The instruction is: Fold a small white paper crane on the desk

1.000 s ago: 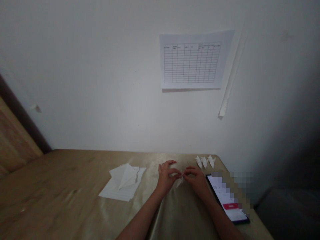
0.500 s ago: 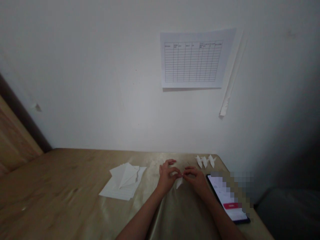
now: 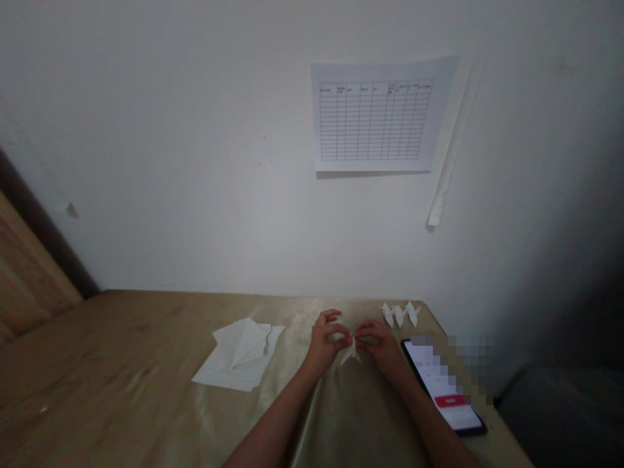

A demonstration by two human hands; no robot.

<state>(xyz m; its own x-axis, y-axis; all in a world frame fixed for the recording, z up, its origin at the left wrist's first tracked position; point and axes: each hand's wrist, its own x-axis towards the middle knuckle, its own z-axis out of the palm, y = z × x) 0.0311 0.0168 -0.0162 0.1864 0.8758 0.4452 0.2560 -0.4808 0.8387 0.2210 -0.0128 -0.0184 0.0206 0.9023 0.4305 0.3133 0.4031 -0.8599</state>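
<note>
Between my two hands is a small piece of folded white paper [image 3: 351, 355], its two pointed ends hanging down and spread apart. My left hand [image 3: 325, 341] pinches its upper part between thumb and forefinger, the other fingers raised. From the right, my right hand [image 3: 379, 341] pinches the same paper close by, the fingertips of both hands almost meeting. The top of the paper is hidden behind the fingers. Three small folded paper figures [image 3: 399, 316], shaped like birds, stand in a row behind my right hand.
Left of my hands lies a stack of white paper sheets [image 3: 244, 374], some torn or folded. A tablet or large phone [image 3: 446, 390] with a lit screen rests by the table's right edge. A printed grid sheet [image 3: 375, 120] hangs on the wall behind the table [image 3: 146, 338].
The folded paper has turned between my fingers: one hanging point showed before, and two spread points show now. My hands have barely shifted.
</note>
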